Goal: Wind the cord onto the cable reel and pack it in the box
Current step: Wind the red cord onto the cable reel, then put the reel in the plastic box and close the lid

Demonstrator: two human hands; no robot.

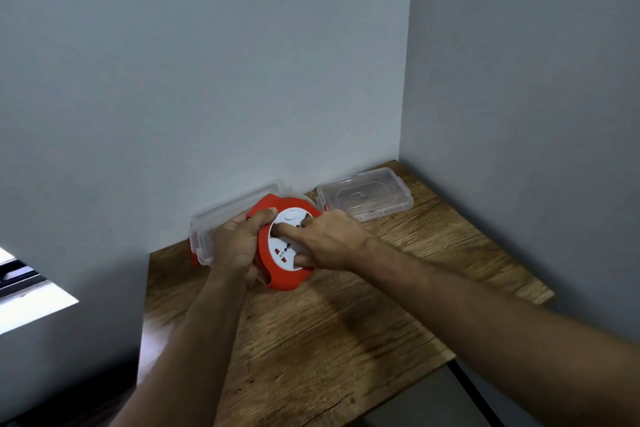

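A round red cable reel (pixel 284 279) with a white socket face is held tilted just above the wooden table (pixel 329 333). My left hand (pixel 235 246) grips its left rim, thumb over the top edge. My right hand (pixel 332 243) lies on the white face, with one finger poked into the round recess and others curled on the right side. The clear plastic box (pixel 221 218) stands open behind the reel against the wall. Its clear lid (pixel 363 198) lies flat to the right. No loose cord is visible.
The table fills a corner between two grey walls; its right edge (pixel 502 333) drops to the floor. A bright window opening (pixel 31 302) is at the lower left.
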